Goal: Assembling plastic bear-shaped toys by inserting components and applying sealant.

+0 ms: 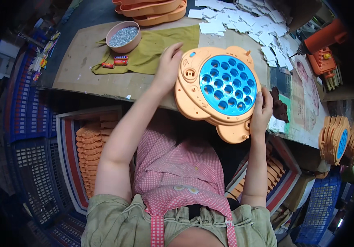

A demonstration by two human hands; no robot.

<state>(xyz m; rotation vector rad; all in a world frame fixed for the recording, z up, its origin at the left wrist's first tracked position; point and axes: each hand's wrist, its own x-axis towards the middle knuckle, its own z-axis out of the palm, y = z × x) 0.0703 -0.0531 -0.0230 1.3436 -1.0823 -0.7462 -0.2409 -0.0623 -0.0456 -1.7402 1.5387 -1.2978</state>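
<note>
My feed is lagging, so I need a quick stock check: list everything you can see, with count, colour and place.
toy shell: one, orange with a blue holed disc, held over the table edge
bowl of small metal parts: one, pink, far left on the table
cloth: one, olive, under the bowl
small batteries: about three, red, on the cloth
paper slips: many, white, far right of the table
power drill: one, orange, right edge
stacked shells: several, orange, top of the table
finished toys: a stack, orange and blue, lower right
crates: several, blue, on the floor at left
left hand: grips the shell's left rim
right hand: grips its right rim
</note>
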